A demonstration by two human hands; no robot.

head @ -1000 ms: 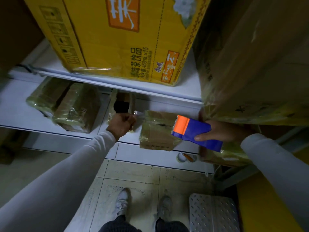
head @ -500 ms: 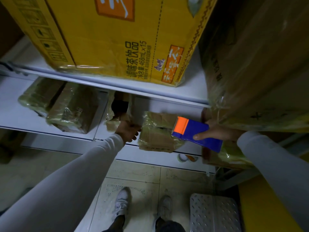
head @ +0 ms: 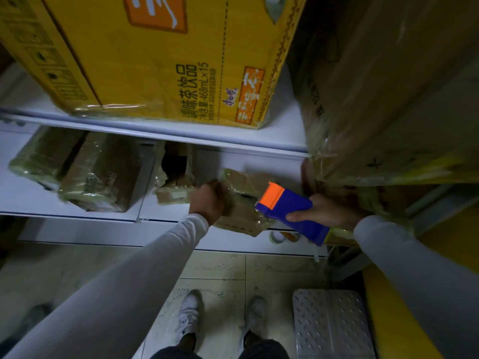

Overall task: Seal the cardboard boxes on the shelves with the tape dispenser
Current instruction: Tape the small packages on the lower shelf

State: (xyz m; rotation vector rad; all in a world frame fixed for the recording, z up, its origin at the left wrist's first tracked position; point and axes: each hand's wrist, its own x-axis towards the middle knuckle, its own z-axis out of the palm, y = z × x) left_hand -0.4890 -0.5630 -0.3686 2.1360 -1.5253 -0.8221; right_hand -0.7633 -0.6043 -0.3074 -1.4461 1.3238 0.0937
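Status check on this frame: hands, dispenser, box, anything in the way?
Left hand grips small taped box on lower shelf. Right hand holds blue-orange tape dispenser, orange end at box. Nothing blocking.

One view only, worn on the head, wide-angle. Looks forward and steeply down, past both sleeves to the shoes [head: 190, 317] and tiled floor [head: 215, 270] at bottom centre. Faces white shelves [head: 166, 132] close in front, upper shelf near the lens, lower shelf at arm's reach. Both hands near mid-frame: left hand [head: 207, 202], right hand [head: 325, 212]. Straight edges bent toward the borders by the lens. No second view to share anything with.
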